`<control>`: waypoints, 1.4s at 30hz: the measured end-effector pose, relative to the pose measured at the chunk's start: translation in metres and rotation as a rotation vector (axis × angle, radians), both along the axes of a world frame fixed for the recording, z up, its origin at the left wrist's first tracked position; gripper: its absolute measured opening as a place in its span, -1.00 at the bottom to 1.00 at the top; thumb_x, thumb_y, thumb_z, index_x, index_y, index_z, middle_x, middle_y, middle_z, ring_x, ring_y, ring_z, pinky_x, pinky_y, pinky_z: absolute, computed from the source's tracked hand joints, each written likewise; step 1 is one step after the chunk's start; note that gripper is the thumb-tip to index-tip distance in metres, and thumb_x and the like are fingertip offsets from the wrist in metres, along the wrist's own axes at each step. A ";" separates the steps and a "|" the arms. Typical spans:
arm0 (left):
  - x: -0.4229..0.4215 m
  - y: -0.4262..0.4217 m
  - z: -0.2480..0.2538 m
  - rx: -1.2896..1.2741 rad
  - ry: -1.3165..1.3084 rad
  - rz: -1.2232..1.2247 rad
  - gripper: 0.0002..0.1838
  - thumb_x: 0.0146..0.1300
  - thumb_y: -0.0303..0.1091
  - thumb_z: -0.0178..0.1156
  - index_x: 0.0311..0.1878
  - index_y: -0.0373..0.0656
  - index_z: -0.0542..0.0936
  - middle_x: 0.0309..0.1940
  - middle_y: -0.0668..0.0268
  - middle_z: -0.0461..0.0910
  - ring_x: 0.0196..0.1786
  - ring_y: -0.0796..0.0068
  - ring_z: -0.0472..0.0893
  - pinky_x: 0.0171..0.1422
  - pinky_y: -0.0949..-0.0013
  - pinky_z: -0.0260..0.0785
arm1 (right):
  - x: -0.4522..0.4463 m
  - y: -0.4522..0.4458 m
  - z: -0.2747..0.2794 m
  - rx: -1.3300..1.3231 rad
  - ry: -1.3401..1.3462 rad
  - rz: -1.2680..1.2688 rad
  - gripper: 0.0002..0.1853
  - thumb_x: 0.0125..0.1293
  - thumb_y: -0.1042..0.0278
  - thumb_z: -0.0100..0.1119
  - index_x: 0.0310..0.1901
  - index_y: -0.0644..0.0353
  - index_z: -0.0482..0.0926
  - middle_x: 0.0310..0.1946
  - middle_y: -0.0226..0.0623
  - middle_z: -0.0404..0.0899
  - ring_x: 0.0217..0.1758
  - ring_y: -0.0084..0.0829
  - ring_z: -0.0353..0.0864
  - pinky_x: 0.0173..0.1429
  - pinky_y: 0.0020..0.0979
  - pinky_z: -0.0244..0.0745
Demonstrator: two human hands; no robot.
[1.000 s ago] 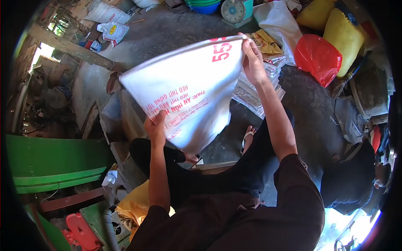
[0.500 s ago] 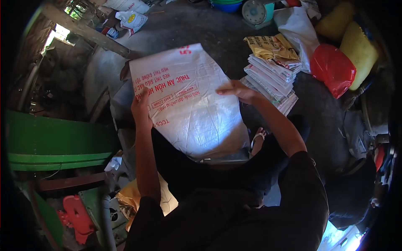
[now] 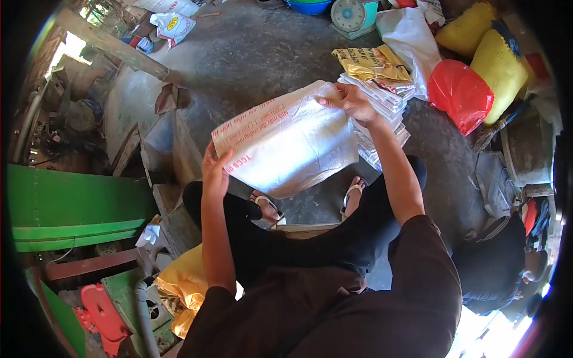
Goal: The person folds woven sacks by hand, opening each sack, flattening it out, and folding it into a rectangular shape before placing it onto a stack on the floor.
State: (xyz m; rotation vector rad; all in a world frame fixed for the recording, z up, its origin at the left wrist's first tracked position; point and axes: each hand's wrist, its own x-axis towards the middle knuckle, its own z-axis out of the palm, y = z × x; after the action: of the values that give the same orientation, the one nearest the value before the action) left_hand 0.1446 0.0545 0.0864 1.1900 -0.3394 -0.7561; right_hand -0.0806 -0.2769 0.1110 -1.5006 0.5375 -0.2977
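A white woven feed sack (image 3: 286, 149) with red lettering is stretched between my two hands above my knees. Its upper part is bent over, so only some of the print shows. My left hand (image 3: 216, 170) pinches the sack's left edge, thumb on the near face. At the upper right corner, my right hand (image 3: 352, 102) grips the folded edge between thumb and fingers. Behind and right of that hand, a stack of folded white sacks (image 3: 388, 101) lies on the floor, with a yellow printed sack (image 3: 373, 62) on top.
A red bag (image 3: 459, 95) and yellow filled sacks (image 3: 498, 74) stand at the right. At the back is a dial scale (image 3: 349, 15). Green machinery (image 3: 80, 203) occupies the left, near a golden sack (image 3: 182, 283). A person in dark clothing (image 3: 492, 262) is at lower right.
The sack's top has been folded over, and the sack now looks shorter. My right hand has moved up to its upper corner; my left hand has shifted slightly down and right.
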 end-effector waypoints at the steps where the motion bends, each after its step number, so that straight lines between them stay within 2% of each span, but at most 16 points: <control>1: 0.008 -0.003 0.000 0.023 -0.012 0.025 -0.34 0.27 -0.56 0.32 0.39 -0.22 0.27 0.03 0.14 0.62 0.12 0.36 0.63 0.30 0.25 0.45 | -0.001 -0.004 0.001 -0.076 0.038 -0.020 -0.43 0.05 0.02 0.61 -0.01 0.22 0.63 -0.15 -0.38 0.67 -0.14 -0.53 0.59 0.01 -0.46 0.48; 4: 0.006 -0.017 0.008 0.170 -0.258 0.274 -0.33 0.30 -0.51 0.33 0.40 -0.24 0.25 -0.03 0.14 0.65 0.07 0.41 0.63 0.25 0.31 0.45 | 0.009 -0.011 -0.029 -0.060 0.005 -0.188 -0.28 0.01 0.00 0.63 0.12 0.27 0.55 -0.17 -0.27 0.67 -0.15 -0.47 0.61 0.02 -0.43 0.50; 8: -0.020 -0.024 0.010 -0.037 -0.238 0.263 -0.29 0.29 -0.48 0.36 0.42 -0.29 0.22 -0.05 0.15 0.66 0.00 0.46 0.63 0.20 0.37 0.43 | 0.016 -0.009 -0.044 -0.003 -0.125 -0.431 -0.13 0.03 0.04 0.63 0.27 0.31 0.39 -0.14 -0.16 0.67 -0.10 -0.42 0.64 0.01 -0.41 0.53; 11: -0.027 -0.021 -0.006 0.068 -0.431 0.242 -0.32 0.28 -0.46 0.38 0.40 -0.29 0.29 -0.04 0.15 0.66 0.00 0.49 0.63 0.20 0.43 0.41 | 0.011 -0.014 -0.037 0.001 -0.090 -0.246 -0.11 0.06 0.10 0.61 0.33 0.31 0.32 -0.07 -0.10 0.67 -0.04 -0.41 0.64 0.01 -0.42 0.53; 16: -0.006 -0.016 0.011 0.273 -0.703 0.265 -0.57 0.26 -0.41 0.41 0.16 -0.32 0.59 -0.16 0.28 0.70 -0.13 0.58 0.65 0.01 0.51 0.46 | 0.011 -0.016 -0.034 -0.394 -0.118 -0.342 -0.38 0.09 0.15 0.59 0.15 0.20 0.57 -0.34 -0.38 0.71 -0.34 -0.64 0.60 -0.20 -0.51 0.54; 18: -0.011 -0.021 0.042 0.400 -0.866 0.320 -0.69 0.20 -0.38 0.46 -0.02 -0.30 0.70 -0.30 0.30 0.72 -0.32 0.60 0.65 -0.21 0.51 0.49 | 0.008 -0.019 -0.029 -0.343 -0.106 -0.280 -0.40 0.12 0.18 0.57 0.16 0.21 0.57 -0.35 -0.39 0.70 -0.36 -0.64 0.59 -0.22 -0.51 0.52; 20: 0.003 -0.018 0.054 0.450 -1.021 0.239 -0.71 0.18 -0.37 0.47 -0.05 -0.25 0.72 -0.30 0.25 0.73 -0.34 0.57 0.66 -0.22 0.51 0.49 | 0.010 -0.028 -0.038 -0.306 -0.237 -0.182 -0.47 0.18 0.12 0.51 0.14 0.16 0.60 -0.40 -0.37 0.67 -0.38 -0.62 0.57 -0.24 -0.48 0.50; 23: 0.002 -0.020 0.063 0.493 -1.178 0.180 -0.77 0.14 -0.39 0.47 -0.13 -0.21 0.73 -0.32 0.19 0.73 -0.36 0.47 0.67 -0.25 0.45 0.48 | 0.013 -0.023 -0.047 -0.588 0.085 -0.200 -0.46 0.21 0.05 0.45 0.17 0.08 0.59 -0.39 -0.34 0.69 -0.34 -0.47 0.65 -0.19 -0.41 0.53; 24: -0.001 -0.022 0.068 0.502 -1.219 0.177 -0.80 0.13 -0.39 0.46 -0.17 -0.19 0.74 -0.33 0.17 0.72 -0.37 0.42 0.67 -0.27 0.42 0.48 | 0.011 -0.011 -0.038 -0.744 0.165 -0.197 -0.37 0.15 -0.05 0.46 0.22 0.00 0.56 -0.12 -0.20 0.69 -0.07 -0.24 0.68 0.06 -0.25 0.55; 27: -0.026 -0.043 0.095 0.444 -1.401 0.065 -0.85 0.10 -0.41 0.45 -0.26 -0.17 0.71 -0.38 0.22 0.70 -0.35 0.30 0.67 -0.27 0.34 0.48 | 0.023 0.038 -0.027 -1.210 -0.012 -0.351 -0.24 0.06 -0.08 0.51 0.31 -0.03 0.49 0.22 -0.14 0.52 0.26 -0.07 0.53 0.34 -0.11 0.40; 30: -0.048 -0.068 0.110 0.383 -1.486 -0.131 -0.88 0.16 -0.40 0.40 -0.26 -0.18 0.69 -0.33 0.20 0.69 -0.30 0.28 0.67 -0.20 0.31 0.49 | 0.035 0.072 -0.012 -1.009 -0.308 0.054 -0.07 -0.02 -0.11 0.55 0.40 -0.05 0.37 0.39 -0.10 0.36 0.45 -0.06 0.34 0.50 -0.09 0.23; 33: -0.074 -0.085 0.107 0.284 -1.395 -0.264 -0.81 0.20 -0.36 0.38 -0.13 -0.14 0.67 -0.28 0.18 0.68 -0.24 0.23 0.68 -0.14 0.26 0.51 | 0.035 0.092 -0.010 -0.505 -0.235 0.204 -0.42 0.12 0.15 0.50 0.18 0.13 0.57 -0.04 -0.10 0.70 0.01 -0.12 0.71 0.13 -0.29 0.57; 35: -0.087 -0.085 0.115 0.332 -1.346 -0.315 -0.51 0.18 -0.35 0.41 0.19 -0.07 0.54 -0.18 0.13 0.68 -0.14 0.18 0.70 -0.03 0.28 0.53 | 0.043 0.074 -0.041 -0.655 -0.361 0.250 -0.66 0.21 0.34 0.43 0.01 0.21 0.66 -0.24 -0.13 0.74 -0.23 -0.25 0.75 -0.14 -0.32 0.60; 37: -0.084 -0.077 0.117 0.370 -1.265 -0.309 -0.41 0.17 -0.36 0.42 0.28 -0.08 0.45 -0.12 0.11 0.69 -0.10 0.19 0.71 -0.01 0.31 0.54 | 0.046 0.075 -0.037 -0.347 -0.401 0.238 -0.77 0.30 0.38 0.37 -0.04 0.22 0.69 -0.28 -0.30 0.74 -0.28 -0.59 0.64 -0.19 -0.41 0.56; 39: -0.068 -0.058 0.105 0.426 -1.225 -0.310 -0.38 0.17 -0.36 0.43 0.29 -0.11 0.43 -0.12 0.10 0.70 -0.10 0.24 0.72 -0.02 0.32 0.54 | 0.030 0.073 -0.015 -0.153 -0.241 0.215 -0.77 0.31 0.37 0.38 -0.04 0.23 0.69 -0.29 -0.40 0.72 -0.26 -0.65 0.59 -0.17 -0.45 0.55; 42: -0.041 -0.024 0.085 0.425 -1.103 -0.303 -0.40 0.18 -0.36 0.44 0.26 -0.14 0.42 -0.11 0.05 0.70 -0.10 0.21 0.73 -0.03 0.30 0.54 | 0.027 0.058 -0.020 -0.270 -0.262 0.283 -0.77 0.31 0.38 0.38 -0.03 0.23 0.69 -0.26 -0.43 0.72 -0.22 -0.65 0.60 -0.12 -0.48 0.56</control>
State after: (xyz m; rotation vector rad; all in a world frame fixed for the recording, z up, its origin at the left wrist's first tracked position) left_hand 0.1033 0.0310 0.1712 1.9252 -1.3396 -0.3558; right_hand -0.0535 -0.2184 0.0907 -1.7426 0.0737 -0.3484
